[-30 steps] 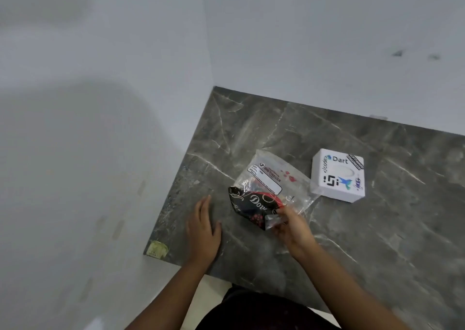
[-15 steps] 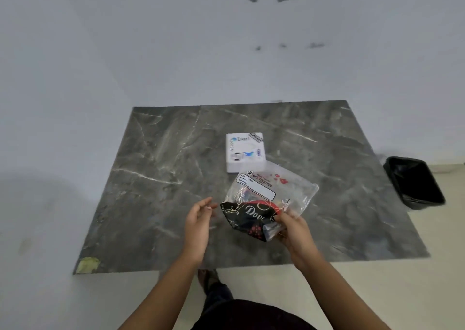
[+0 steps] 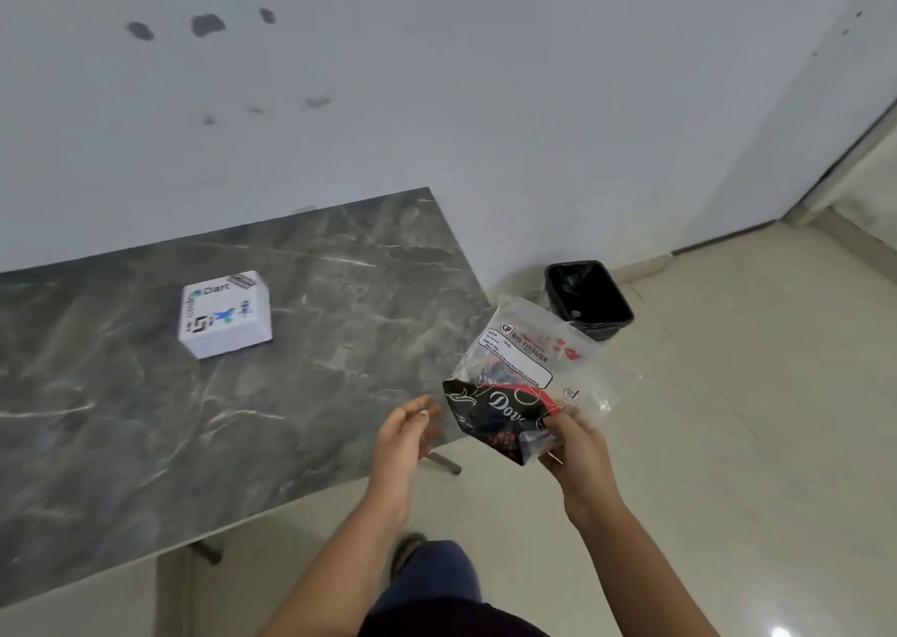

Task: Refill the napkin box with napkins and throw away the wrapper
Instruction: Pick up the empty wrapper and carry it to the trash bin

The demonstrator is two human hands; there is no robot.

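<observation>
**Wrapper in hand, bin in sight**

The right hand [image 3: 575,447] is pinched tight on the lower corner of the wrapper [image 3: 522,384], thumb on top, fingers underneath, and the bag hangs out beyond the table's corner, over the floor. It's a clear plastic bag with a dark printed panel and a white label. It looks slack and flattened, so by my read the napkins are already out of it, though the print hides part of the inside. The left hand [image 3: 405,430] is loose and empty, palm turned inward, fingers half spread just beside the bag's dark edge, touching nothing.

Moving outward: the white napkin box [image 3: 225,313] sits closed on the grey marble table [image 3: 340,272], well apart from both hands. Beyond the bag, on the tiled floor against the wall, stands the black bin [image 3: 589,296], lined and open at the top.

So this looks like the throw-away step. The risks? Thin plastic is light and floaty: let go from too high or too far and it could drift and land on the tiles beside the bin. That corner pinch is small, too, so slick film could slip out early. And if anything is left inside, it goes in the bin with it.
</observation>
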